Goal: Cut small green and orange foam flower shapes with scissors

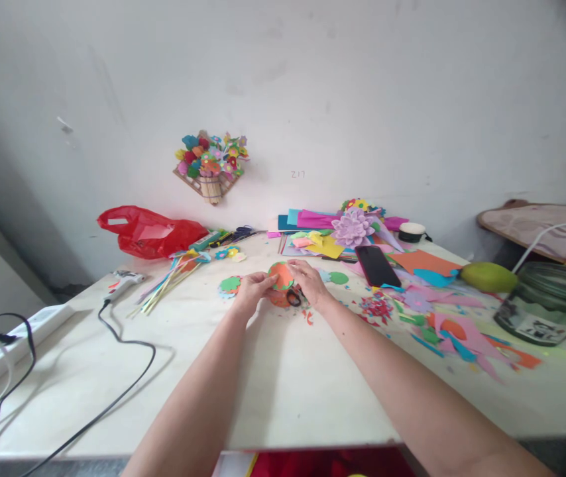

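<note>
I have both hands up over the middle of the white table (pixel 273 384), with a flat, round orange piece with a green edge (pixel 281 275) between them. It looks like soft foam or paper; I can't tell which. It is round, so it has no long side. My left hand (pixel 257 289) pinches it from the left, thumb on the face. My right hand (pixel 307 278) comes from the other side, fingers bent by its top right edge, and I can't tell if they grip it. Both hands are about as near. Small scissors with dark handles (pixel 293 296) sit just under the piece, toward the table's front edge, close to the right fingers; I can't see if they touch. A wavy orange piece (pixel 280 300) lies below, by the scissors. Near the left hand is a little pile of green and pale blue wavy pieces (pixel 230 286). Past the right hand, toward the right edge, are a green wavy piece (pixel 339 278), red and white scraps (pixel 376 308) and a black phone (pixel 378 266). The scissors and tiny cut bits crowd the spot under my hands.
</note>
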The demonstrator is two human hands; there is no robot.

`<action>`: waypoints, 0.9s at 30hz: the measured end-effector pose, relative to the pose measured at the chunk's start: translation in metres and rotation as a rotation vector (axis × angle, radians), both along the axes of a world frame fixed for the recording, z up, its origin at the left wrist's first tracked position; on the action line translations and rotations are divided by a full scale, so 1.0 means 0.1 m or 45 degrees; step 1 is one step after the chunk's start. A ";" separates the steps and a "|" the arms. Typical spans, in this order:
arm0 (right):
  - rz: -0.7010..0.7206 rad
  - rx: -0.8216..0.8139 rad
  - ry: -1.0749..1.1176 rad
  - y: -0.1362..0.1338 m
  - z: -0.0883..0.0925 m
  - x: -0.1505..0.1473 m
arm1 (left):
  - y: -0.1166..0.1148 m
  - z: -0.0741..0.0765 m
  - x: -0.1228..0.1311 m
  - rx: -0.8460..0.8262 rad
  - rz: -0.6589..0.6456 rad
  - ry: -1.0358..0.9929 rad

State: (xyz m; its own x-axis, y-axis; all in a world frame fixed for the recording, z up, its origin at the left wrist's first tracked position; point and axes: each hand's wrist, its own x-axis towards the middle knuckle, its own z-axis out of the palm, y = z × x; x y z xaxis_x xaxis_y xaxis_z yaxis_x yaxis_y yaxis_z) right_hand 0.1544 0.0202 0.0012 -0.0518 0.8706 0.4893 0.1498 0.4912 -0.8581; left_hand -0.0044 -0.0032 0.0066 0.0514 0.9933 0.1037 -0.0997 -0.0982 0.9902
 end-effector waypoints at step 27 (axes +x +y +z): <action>0.016 -0.474 0.334 -0.07 0.07 -0.02 | 0.03 0.05 -0.05 0.036 0.177 0.162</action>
State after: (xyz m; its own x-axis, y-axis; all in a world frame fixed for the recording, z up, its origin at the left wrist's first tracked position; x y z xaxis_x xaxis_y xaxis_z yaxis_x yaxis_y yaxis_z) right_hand 0.1519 0.0130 0.0085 0.0204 0.9898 0.1410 -0.1002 0.1423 -0.9847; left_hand -0.0092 0.0002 0.0116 -0.0713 0.9886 0.1327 0.0424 -0.1299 0.9906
